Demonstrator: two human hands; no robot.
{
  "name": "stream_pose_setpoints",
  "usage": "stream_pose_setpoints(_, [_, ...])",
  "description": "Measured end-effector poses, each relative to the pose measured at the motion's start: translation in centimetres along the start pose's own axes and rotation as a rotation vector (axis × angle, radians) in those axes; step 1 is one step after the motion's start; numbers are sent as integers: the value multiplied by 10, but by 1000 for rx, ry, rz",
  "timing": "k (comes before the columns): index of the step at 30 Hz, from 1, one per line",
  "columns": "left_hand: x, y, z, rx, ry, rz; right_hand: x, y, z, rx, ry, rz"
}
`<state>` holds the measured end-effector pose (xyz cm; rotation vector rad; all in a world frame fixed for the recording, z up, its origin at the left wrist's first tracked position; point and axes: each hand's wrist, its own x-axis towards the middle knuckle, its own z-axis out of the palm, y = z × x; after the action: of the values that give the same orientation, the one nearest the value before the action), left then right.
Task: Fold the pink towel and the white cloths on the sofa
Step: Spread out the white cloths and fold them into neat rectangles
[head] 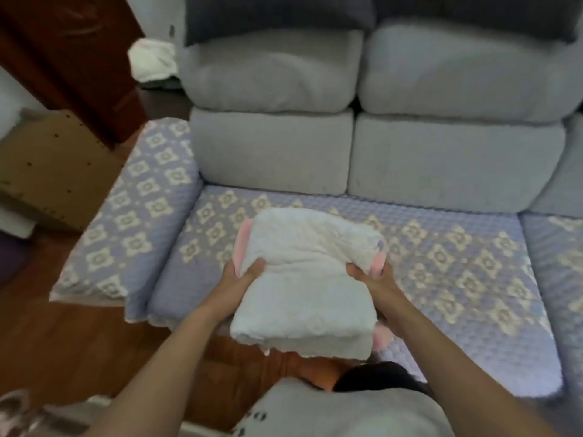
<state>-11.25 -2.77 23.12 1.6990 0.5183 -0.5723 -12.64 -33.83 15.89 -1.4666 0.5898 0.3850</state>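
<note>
A stack of folded white cloths (303, 279) is held in the air over the front edge of the sofa seat (441, 279). The pink towel (243, 244) lies folded underneath the stack, and only its edges show at the left, right and lower right. My left hand (244, 274) grips the stack's left side with the thumb on top. On the stack's right side, my right hand (370, 277) grips the same way.
The sofa has grey back cushions (441, 99) and a purple flower-patterned cover on the seat and left armrest (135, 209). A crumpled white cloth (153, 59) lies behind the sofa's left end. A cardboard piece (53, 165) and dark wooden furniture stand at left. The floor is wood.
</note>
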Motion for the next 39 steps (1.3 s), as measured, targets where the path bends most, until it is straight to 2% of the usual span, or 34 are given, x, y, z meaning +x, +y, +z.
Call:
stream_pose_setpoints(3, [13, 6, -62, -51, -25, -1, 5, -32, 59, -55, 8, -23])
stream_pose_setpoints(10, [80, 59, -121, -30, -87, 78, 42, -89, 124, -18, 38, -115])
stream_pose_setpoints(16, [130, 89, -172, 13, -60, 42, 83, -113, 177, 50, 48, -8])
stream_pose_setpoints(21, [157, 106, -233, 22, -67, 23, 105, -129, 247, 41, 51, 39])
stream_pose_setpoints(26, [225, 89, -336, -7, -86, 13, 157, -133, 355, -9, 49, 12])
stream_pose_setpoints(32, [324, 65, -508, 42, -72, 1, 217, -118, 547, -42, 95, 59])
stream_pose_setpoints(35, [375, 95, -579, 106, -63, 44, 238, -157, 626, -21, 130, 67])
stream_pose_setpoints(39, [457, 173, -635, 19, -81, 174, 319, -246, 682, -43, 200, -152])
